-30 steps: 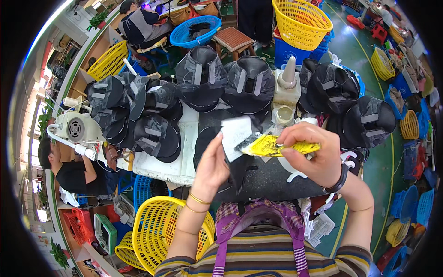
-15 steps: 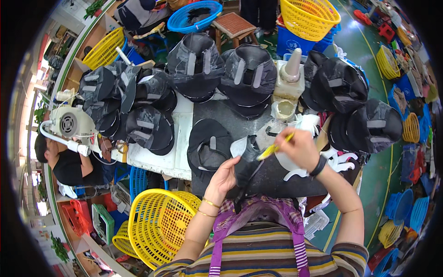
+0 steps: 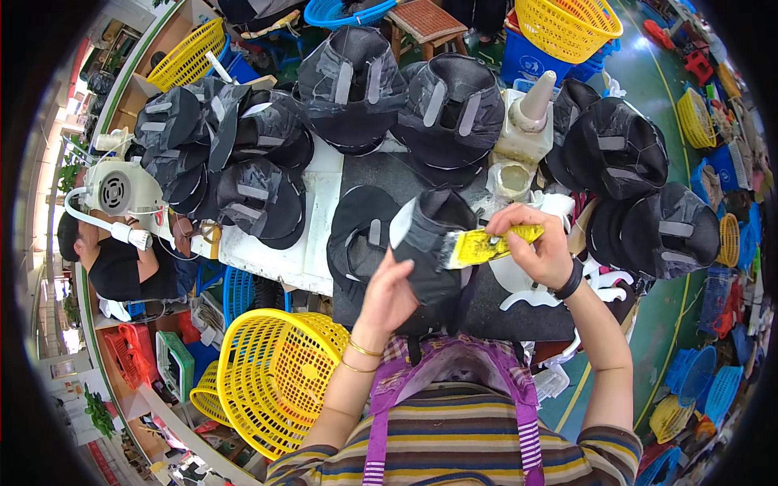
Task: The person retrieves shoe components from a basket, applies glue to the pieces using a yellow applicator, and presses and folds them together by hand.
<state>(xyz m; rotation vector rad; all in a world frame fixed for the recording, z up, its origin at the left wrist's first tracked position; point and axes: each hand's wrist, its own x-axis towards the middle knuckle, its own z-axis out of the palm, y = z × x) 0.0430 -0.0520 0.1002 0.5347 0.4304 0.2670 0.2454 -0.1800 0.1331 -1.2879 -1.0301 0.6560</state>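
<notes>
My left hand (image 3: 389,293) grips the left edge of a black fabric piece (image 3: 442,215) that looks like a shoe upper, its thumb on top and the other fingers partly hidden. A white patch shows on the piece's left end. In my right hand (image 3: 535,247) a flat yellow brush (image 3: 478,248) is pinched between thumb and fingers. Its pale bristles lie against the middle of the piece. Another black piece (image 3: 361,235) rests on the table just left of the held one. A pale open pot (image 3: 512,180) stands beyond the brush.
Stacks of similar black pieces (image 3: 352,89) line the table's far side. A pale cone-topped container (image 3: 525,130) stands behind the pot. White curved parts (image 3: 531,298) lie right of my right hand. A yellow basket (image 3: 279,381) is at lower left; a person (image 3: 121,259) sits far left.
The held piece has been turned and lifted, so its opening and wider face show. The brush has gone from steeply tilted to nearly level, with its broad side showing.
</notes>
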